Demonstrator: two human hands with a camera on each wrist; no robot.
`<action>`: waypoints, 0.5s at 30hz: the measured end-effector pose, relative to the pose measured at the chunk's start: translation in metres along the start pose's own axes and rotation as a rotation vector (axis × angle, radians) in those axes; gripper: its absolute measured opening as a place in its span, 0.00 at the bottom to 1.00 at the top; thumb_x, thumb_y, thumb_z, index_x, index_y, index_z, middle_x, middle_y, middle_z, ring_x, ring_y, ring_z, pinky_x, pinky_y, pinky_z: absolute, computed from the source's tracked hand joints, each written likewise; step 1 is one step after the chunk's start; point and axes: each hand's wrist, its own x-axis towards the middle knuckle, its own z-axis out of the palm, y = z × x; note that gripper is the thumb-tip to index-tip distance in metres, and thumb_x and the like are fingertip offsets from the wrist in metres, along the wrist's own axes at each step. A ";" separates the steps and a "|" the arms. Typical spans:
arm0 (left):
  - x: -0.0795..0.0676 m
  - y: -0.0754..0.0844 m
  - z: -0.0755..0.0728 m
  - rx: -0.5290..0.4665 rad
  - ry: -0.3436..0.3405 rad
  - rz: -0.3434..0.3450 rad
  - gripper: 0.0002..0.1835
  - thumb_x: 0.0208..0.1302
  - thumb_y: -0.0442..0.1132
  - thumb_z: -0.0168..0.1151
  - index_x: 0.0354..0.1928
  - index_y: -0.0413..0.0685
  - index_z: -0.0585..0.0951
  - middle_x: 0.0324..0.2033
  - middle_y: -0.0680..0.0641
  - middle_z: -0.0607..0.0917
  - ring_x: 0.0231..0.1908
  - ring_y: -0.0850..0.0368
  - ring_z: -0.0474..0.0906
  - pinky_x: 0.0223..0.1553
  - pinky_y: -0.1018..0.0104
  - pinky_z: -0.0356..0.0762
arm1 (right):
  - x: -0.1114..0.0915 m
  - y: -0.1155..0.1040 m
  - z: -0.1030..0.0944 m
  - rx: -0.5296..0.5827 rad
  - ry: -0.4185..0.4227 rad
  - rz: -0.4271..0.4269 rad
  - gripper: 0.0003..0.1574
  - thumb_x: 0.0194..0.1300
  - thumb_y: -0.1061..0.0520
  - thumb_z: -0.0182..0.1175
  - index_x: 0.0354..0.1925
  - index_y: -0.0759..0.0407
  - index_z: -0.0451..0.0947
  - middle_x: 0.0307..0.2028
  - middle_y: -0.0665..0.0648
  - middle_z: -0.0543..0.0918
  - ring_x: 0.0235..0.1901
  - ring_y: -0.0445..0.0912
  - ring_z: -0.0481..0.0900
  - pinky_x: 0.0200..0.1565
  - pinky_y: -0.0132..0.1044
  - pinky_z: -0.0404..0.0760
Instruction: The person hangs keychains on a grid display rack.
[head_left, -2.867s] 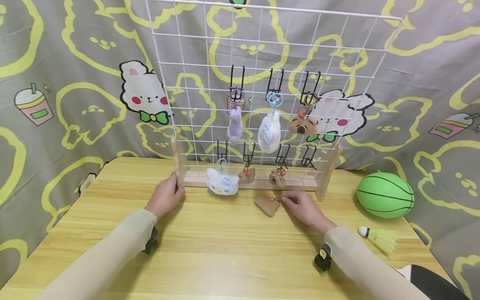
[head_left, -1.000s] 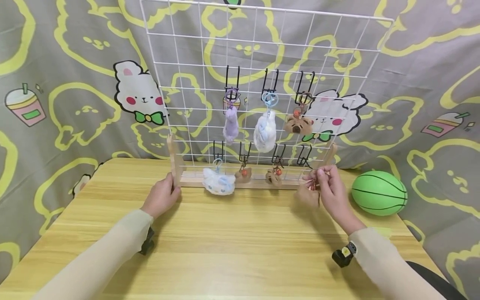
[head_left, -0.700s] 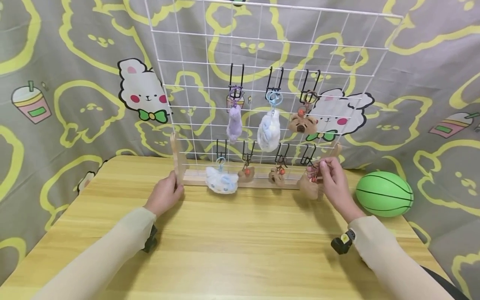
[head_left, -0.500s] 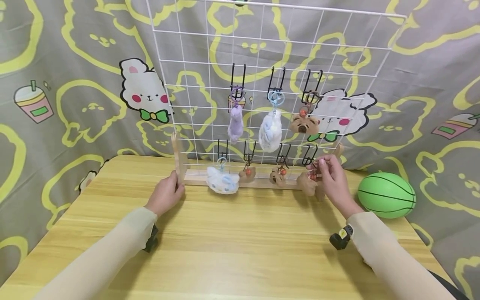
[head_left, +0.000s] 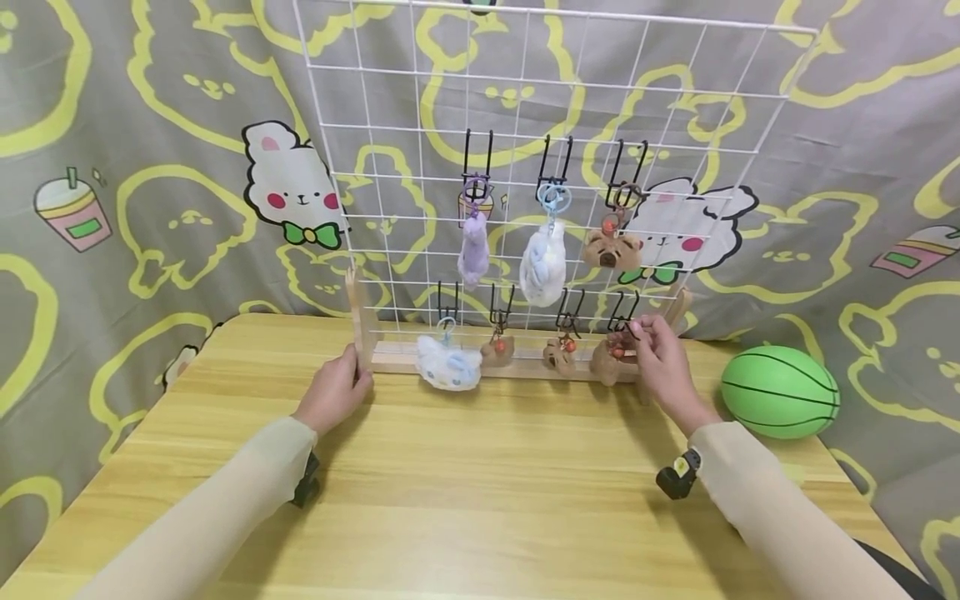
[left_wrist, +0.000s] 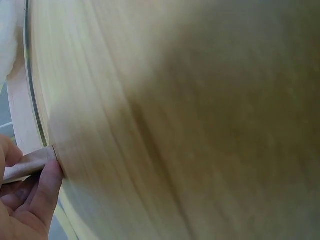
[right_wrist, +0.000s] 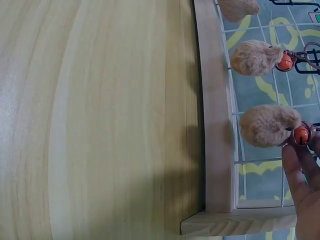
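Observation:
My right hand (head_left: 663,362) is at the rightmost lower hook (head_left: 621,312) of the white wire grid, its thumb and fingertips pinching the ring end of a brown plush keychain (head_left: 604,364). That plush hangs just below the hook, its orange bell (right_wrist: 301,135) beside my fingers in the right wrist view. Whether the ring sits over the hook is hidden by the fingers. At the other end of the rack, my left hand (head_left: 332,392) grips the wooden side foot (head_left: 360,321); the left wrist view shows thumb and fingers around the wooden piece (left_wrist: 32,162).
Other keychains hang on the grid: a purple one (head_left: 474,250), a blue-white one (head_left: 543,265), a brown bear (head_left: 611,250), a white cat-like plush (head_left: 448,363) and two small brown ones. A green ball (head_left: 780,392) lies at right on the wooden table (head_left: 480,492).
The brown keychain, earlier lying on the table, has been lifted by my right hand to the lower right hook. Lately it has shifted slightly back and left. My left hand stays on the foot.

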 end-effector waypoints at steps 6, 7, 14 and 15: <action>0.000 0.000 0.000 -0.020 -0.001 0.001 0.11 0.74 0.32 0.52 0.52 0.30 0.71 0.27 0.42 0.77 0.23 0.55 0.70 0.23 0.67 0.67 | -0.003 -0.001 -0.003 0.033 -0.020 0.021 0.21 0.85 0.57 0.43 0.57 0.77 0.65 0.55 0.84 0.80 0.39 0.23 0.81 0.43 0.23 0.85; 0.001 0.000 -0.001 -0.027 -0.005 0.001 0.12 0.74 0.32 0.52 0.53 0.29 0.71 0.28 0.41 0.78 0.24 0.55 0.70 0.23 0.67 0.67 | -0.004 -0.001 -0.004 0.030 -0.017 0.023 0.20 0.84 0.57 0.43 0.57 0.77 0.65 0.55 0.84 0.80 0.39 0.23 0.81 0.43 0.23 0.85; 0.004 -0.003 -0.006 -0.120 -0.066 -0.008 0.22 0.75 0.32 0.51 0.64 0.23 0.68 0.39 0.31 0.85 0.28 0.54 0.76 0.26 0.66 0.73 | -0.011 -0.002 -0.012 0.030 -0.037 0.036 0.21 0.85 0.57 0.43 0.59 0.77 0.63 0.59 0.84 0.78 0.41 0.21 0.80 0.46 0.23 0.85; 0.004 -0.003 -0.007 -0.139 -0.081 -0.015 0.23 0.75 0.33 0.51 0.66 0.23 0.67 0.41 0.30 0.85 0.29 0.54 0.77 0.27 0.66 0.75 | -0.012 -0.002 -0.014 0.019 -0.044 0.035 0.22 0.85 0.56 0.43 0.60 0.77 0.63 0.59 0.84 0.78 0.42 0.21 0.80 0.47 0.22 0.84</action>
